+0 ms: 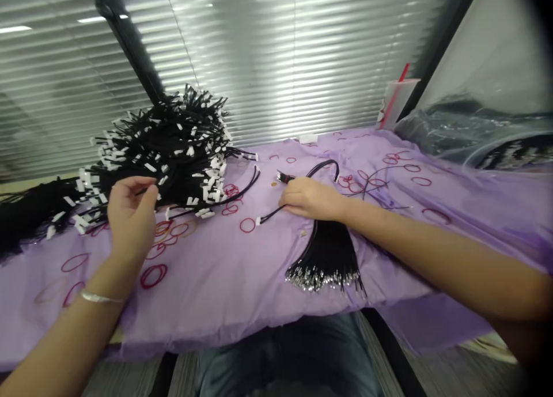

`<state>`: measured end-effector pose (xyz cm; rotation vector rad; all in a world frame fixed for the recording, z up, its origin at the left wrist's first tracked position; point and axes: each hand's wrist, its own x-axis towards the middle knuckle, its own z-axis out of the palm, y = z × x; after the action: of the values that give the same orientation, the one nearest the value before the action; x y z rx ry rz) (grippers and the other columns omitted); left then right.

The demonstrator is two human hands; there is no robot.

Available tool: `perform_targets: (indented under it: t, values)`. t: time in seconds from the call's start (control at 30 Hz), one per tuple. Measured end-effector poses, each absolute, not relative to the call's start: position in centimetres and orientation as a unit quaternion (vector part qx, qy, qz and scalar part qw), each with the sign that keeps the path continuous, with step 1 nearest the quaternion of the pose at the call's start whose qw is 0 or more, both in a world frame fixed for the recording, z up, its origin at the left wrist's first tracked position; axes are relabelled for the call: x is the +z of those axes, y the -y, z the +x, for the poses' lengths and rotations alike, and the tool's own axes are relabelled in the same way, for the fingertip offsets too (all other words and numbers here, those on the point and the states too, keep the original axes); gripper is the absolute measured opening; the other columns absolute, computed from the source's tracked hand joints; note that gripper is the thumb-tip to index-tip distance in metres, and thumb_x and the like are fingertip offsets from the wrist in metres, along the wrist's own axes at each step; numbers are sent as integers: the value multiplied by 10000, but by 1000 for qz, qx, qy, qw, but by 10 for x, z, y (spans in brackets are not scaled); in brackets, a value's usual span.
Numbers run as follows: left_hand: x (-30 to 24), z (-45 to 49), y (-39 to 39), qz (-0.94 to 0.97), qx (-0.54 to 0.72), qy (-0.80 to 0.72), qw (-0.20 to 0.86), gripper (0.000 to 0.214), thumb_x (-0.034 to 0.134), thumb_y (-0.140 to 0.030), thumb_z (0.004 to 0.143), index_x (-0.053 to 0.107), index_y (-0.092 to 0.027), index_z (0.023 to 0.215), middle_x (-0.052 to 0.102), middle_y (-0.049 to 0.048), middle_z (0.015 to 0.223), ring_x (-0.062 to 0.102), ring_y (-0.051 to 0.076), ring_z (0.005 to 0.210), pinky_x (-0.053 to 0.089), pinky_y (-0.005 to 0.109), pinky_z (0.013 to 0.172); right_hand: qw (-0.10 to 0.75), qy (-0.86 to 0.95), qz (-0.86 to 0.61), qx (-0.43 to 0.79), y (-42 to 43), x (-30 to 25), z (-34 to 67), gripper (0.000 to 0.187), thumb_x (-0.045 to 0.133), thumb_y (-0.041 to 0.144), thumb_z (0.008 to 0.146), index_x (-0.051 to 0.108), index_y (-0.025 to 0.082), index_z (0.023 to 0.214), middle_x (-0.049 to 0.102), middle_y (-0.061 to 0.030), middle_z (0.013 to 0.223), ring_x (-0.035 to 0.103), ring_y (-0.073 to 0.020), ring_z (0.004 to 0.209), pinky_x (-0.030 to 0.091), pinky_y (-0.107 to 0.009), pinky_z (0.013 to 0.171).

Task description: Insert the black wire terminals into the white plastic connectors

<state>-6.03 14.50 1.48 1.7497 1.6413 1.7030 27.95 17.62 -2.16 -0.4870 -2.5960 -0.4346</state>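
Observation:
My left hand [132, 215] is at the front of a big heap of black cables [164, 137] with white connectors. Its thumb and forefinger are closed around what looks like a thin black cable. My right hand [313, 198] is closed over black cables at the middle of the table. A dark bundle end [284, 177] and a cable with a white connector [259, 220] stick out on its left. Below that hand, a fanned bundle of black cables [330, 250] spreads toward the table's front edge, its silver tips facing me. The fingers partly hide what they grip.
Red rubber bands [153, 276] lie scattered over the purple table cover [224, 293]. A cup with a red straw [395, 106] stands at the back right, beside a clear plastic bag [470, 132]. Window blinds [276, 63] rise behind the table.

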Motion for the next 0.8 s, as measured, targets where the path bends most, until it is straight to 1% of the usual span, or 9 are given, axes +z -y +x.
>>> perform_targets:
  t: [0.1, 0.13, 0.2, 0.27, 0.4, 0.5, 0.6, 0.67, 0.8]
  values:
    - [18, -22, -125, 664, 513, -512, 180, 215, 586, -368, 793, 604, -221, 949, 650, -5, 916, 613, 129, 866, 509, 270, 834, 258, 932, -197, -158, -168, -13, 275, 310, 381, 302, 954, 650, 151, 917, 657, -44, 811, 551, -153, 788, 413, -285, 753]
    - [17, -8, -120, 702, 463, -491, 227, 236, 637, -362, 755, 630, -220, 945, 663, 9, 958, 625, 141, 885, 525, 262, 816, 269, 927, -206, -159, -164, -11, 273, 325, 373, 314, 958, 652, 151, 928, 657, -47, 814, 556, -152, 787, 417, -284, 747]
    - [13, 17, -115, 752, 346, -458, 323, 385, 685, -340, 725, 611, -253, 1093, 648, 22, 1086, 622, 152, 953, 537, 255, 822, 285, 917, -230, -156, -156, -7, 270, 337, 368, 332, 959, 654, 154, 943, 660, -51, 828, 568, -152, 791, 427, -285, 744]
    - [8, 35, -116, 737, 326, -456, 378, 330, 658, -334, 748, 642, -232, 1062, 679, 28, 1011, 643, 131, 822, 545, 247, 760, 287, 911, -256, -151, -151, -4, 269, 340, 372, 346, 957, 655, 159, 950, 661, -53, 842, 578, -150, 797, 436, -286, 747]
    - [-2, 41, -130, 669, 379, -455, 450, 185, 614, -291, 775, 678, -177, 906, 682, 3, 745, 584, 79, 559, 506, 205, 602, 235, 926, -261, -139, -155, 8, 281, 387, 353, 383, 955, 656, 148, 1005, 652, -64, 847, 583, -157, 819, 444, -296, 766]
    - [-5, 27, -144, 649, 448, -450, 418, 154, 615, -276, 779, 683, -177, 876, 658, -7, 703, 561, 65, 568, 460, 158, 557, 215, 919, -316, -93, -170, 20, 305, 331, 452, 390, 911, 667, 159, 1009, 656, -57, 875, 579, -162, 845, 432, -304, 792]
    - [-3, 11, -157, 598, 531, -443, 405, 129, 619, -265, 779, 666, -184, 867, 636, -16, 685, 584, 71, 630, 443, 132, 554, 263, 869, -419, -30, -185, 27, 333, 278, 557, 382, 843, 683, 161, 955, 660, -38, 846, 573, -151, 790, 425, -302, 770]
    - [-1, 5, -164, 568, 562, -442, 408, 112, 613, -225, 779, 651, -174, 871, 619, -21, 671, 603, 71, 668, 455, 124, 588, 278, 851, -445, 5, -191, 29, 346, 290, 610, 395, 799, 685, 153, 938, 658, -30, 808, 573, -140, 742, 429, -285, 730]
    - [6, 0, -171, 531, 601, -454, 388, 98, 590, -151, 779, 632, -131, 865, 606, -7, 663, 604, 69, 675, 449, 120, 589, 256, 850, -453, 85, -192, 28, 352, 338, 647, 450, 748, 686, 142, 881, 673, -24, 785, 600, -129, 730, 450, -244, 679]
